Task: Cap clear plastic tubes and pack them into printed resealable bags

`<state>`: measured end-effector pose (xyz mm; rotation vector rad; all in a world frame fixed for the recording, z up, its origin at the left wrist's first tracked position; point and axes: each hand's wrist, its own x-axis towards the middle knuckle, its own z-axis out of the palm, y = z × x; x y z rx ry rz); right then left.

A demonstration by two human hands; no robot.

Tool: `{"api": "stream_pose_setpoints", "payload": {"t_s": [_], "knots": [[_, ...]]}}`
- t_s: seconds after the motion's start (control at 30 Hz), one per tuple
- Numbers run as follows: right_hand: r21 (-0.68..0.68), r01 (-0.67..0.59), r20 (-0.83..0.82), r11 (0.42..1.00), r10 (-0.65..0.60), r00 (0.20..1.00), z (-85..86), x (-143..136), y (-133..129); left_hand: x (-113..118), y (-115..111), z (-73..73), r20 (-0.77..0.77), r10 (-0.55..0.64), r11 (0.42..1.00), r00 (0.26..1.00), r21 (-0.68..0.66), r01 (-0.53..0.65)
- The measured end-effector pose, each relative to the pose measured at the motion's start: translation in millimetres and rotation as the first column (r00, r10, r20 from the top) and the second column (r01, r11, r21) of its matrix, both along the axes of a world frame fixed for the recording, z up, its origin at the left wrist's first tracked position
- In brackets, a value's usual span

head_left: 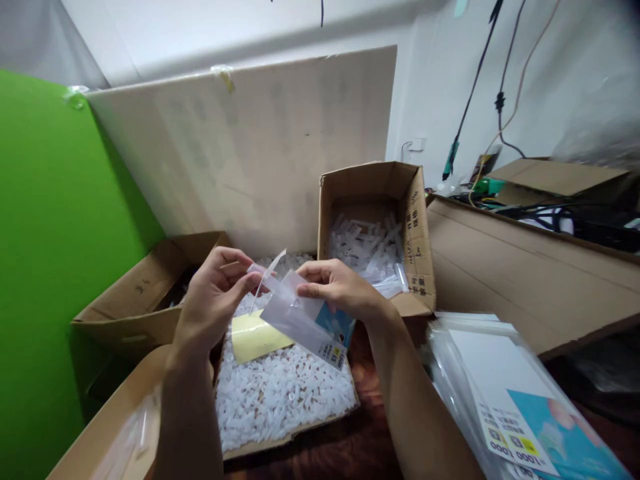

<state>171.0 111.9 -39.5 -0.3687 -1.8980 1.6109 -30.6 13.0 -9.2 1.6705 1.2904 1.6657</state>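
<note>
My right hand [333, 287] pinches a clear plastic bag [305, 320] with a white and blue printed card inside, its number end pointing down right. My left hand [225, 283] holds the bag's upper left end, where a thin strip [270, 270] sticks up between the fingers. Both hands are above a shallow cardboard tray [280, 440] filled with small white translucent pieces [285, 393]. A yellow sheet [257, 335] lies on those pieces, just below the hands.
Behind the right hand is a cardboard box [427, 247] of clear plastic tubes. At the right lie stacked bagged cards [505, 373] beside a large carton [525, 267]. More boxes [125, 330] stand left, near a green panel [60, 233]. A pale board [260, 147] leans behind.
</note>
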Motion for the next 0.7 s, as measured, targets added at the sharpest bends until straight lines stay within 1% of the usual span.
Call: {"api": "stream_pose_setpoints", "payload": {"t_s": [0.07,0.13,0.17,0.23,0.3,0.33,0.37,0.4,0.47,0.57,0.63,0.7], "knots": [[-0.044,0.068,-0.038,0.997,-0.07,0.997,-0.6,-4.5,0.7,5.8,11.5,-8.5,0.081,0.072,0.995,0.994,0.06,-0.077],[-0.09,0.142,-0.114,0.986,-0.152,0.982,-2.1,-11.2,1.8,11.6,20.9,-16.3,0.104,0.11,0.982,0.988,0.144,-0.125],[-0.116,0.179,-0.154,0.977,-0.196,0.969,-3.1,-14.7,2.4,14.3,24.1,-19.1,0.093,0.092,0.978,0.991,0.181,-0.108],[-0.168,0.258,-0.218,0.951,-0.291,0.932,-4.6,-20.6,3.5,19.0,27.3,-21.8,-0.004,0.012,0.975,1.0,0.222,-0.01],[-0.201,0.321,-0.269,0.926,-0.367,0.89,-4.9,-23.8,4.1,22.3,27.5,-21.6,-0.138,-0.057,0.976,0.989,0.203,0.085],[-0.207,0.342,-0.291,0.917,-0.391,0.873,-4.6,-24.2,4.2,23.5,27.4,-21.2,-0.183,-0.078,0.976,0.98,0.185,0.112],[-0.208,0.358,-0.307,0.91,-0.408,0.86,-4.1,-23.9,4.0,24.4,27.7,-21.0,-0.195,-0.096,0.977,0.976,0.171,0.131],[-0.207,0.374,-0.313,0.904,-0.424,0.85,-3.4,-23.2,3.6,24.9,28.4,-21.5,-0.169,-0.117,0.977,0.979,0.159,0.144],[-0.194,0.423,-0.305,0.885,-0.464,0.832,-2.0,-21.3,2.2,25.4,31.4,-24.1,-0.041,-0.165,0.976,0.985,0.134,0.17],[-0.148,0.521,-0.327,0.84,-0.539,0.776,-0.2,-19.6,-0.6,25.0,36.3,-29.6,0.132,-0.207,0.977,0.969,0.083,0.198],[-0.112,0.565,-0.357,0.817,-0.564,0.745,0.5,-19.9,-2.4,24.6,37.3,-31.6,0.165,-0.184,0.983,0.969,0.044,0.179],[-0.089,0.589,-0.366,0.803,-0.576,0.731,0.7,-21.4,-3.7,24.9,36.5,-31.2,0.161,-0.115,0.993,0.98,0.032,0.112]]}}
